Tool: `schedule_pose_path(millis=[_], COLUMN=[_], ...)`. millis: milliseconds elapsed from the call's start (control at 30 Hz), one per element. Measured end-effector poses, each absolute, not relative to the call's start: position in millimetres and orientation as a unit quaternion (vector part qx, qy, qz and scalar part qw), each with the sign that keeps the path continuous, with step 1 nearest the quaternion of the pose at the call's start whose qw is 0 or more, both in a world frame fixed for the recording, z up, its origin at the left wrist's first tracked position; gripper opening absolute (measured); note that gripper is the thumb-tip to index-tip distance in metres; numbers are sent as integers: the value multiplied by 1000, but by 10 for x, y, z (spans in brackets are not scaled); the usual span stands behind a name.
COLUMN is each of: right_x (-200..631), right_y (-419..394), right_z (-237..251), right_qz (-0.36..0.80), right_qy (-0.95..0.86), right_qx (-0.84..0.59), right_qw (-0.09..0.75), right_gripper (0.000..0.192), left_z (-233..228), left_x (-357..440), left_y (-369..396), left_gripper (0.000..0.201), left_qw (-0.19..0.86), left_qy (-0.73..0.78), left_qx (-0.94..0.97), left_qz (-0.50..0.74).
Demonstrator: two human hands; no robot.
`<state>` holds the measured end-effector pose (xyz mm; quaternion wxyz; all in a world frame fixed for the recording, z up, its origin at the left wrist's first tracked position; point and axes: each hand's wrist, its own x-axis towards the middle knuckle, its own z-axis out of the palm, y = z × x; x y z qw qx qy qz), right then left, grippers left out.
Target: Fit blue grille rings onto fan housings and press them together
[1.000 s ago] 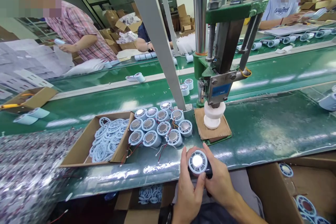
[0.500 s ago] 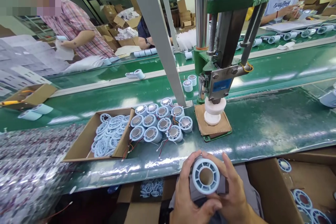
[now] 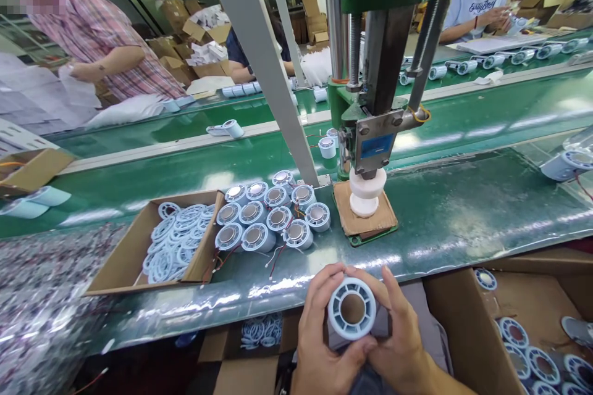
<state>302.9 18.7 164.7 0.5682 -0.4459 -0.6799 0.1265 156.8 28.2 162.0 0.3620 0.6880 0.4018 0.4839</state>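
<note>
Both my hands hold one light-blue round speaker housing (image 3: 352,308) in front of my body, just below the near edge of the green bench (image 3: 463,222). My left hand (image 3: 319,333) grips its left side and underside. My right hand (image 3: 398,339) wraps the right side, fingers spread along the rim. The housing's ringed face with a brown centre points toward me. Beyond it, a cluster of several similar blue speaker units (image 3: 269,216) with red and black wires sits on the bench.
A green press (image 3: 370,136) with a white round head stands over a cardboard pad (image 3: 365,219). A cardboard box of blue rings (image 3: 171,241) lies left; another box with finished parts (image 3: 523,333) sits lower right. Other people work across the conveyor.
The housing was turned from its shiny centre face to a brown-centred ringed face and drawn lower toward my body. My head view shifted slightly right.
</note>
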Motion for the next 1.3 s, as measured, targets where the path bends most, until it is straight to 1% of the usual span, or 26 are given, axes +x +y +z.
schedule_pose_path(millis=[233, 400, 467, 567, 633, 733, 1000, 1167, 1300], right_x=[3035, 3023, 3014, 3001, 2995, 2991, 2974, 2986, 2996], right_y=[179, 169, 162, 150, 144, 140, 144, 150, 167], right_z=[1608, 1615, 1628, 1649, 1659, 1667, 1641, 1662, 1666], right_qz=[118, 136, 132, 103, 93, 90, 88, 89, 103], right_qy=[-671, -664, -664, -659, -657, -659, -658, -656, -664], right_qx=[-443, -435, -438, -460, -473, -477, -477, -470, -440], right_qw=[583, 593, 592, 586, 580, 575, 576, 584, 595], right_gripper=[76, 79, 80, 80, 80, 78, 79, 79, 72], left_z=[1573, 1556, 1578, 1640, 1689, 1750, 1790, 1803, 1811], left_x=[1593, 1572, 1563, 1591, 1639, 1711, 1734, 1740, 1750], left_y=[281, 250, 250, 253, 246, 225, 210, 213, 195], left_gripper=[64, 67, 68, 71, 73, 76, 76, 78, 79], left_qw=[403, 431, 482, 589, 626, 638, 664, 659, 624], left_qy=[376, 395, 384, 363, 372, 390, 387, 398, 424], left_qx=[664, 613, 586, 500, 431, 374, 339, 337, 360], left_qz=[506, 531, 526, 521, 533, 549, 542, 542, 549])
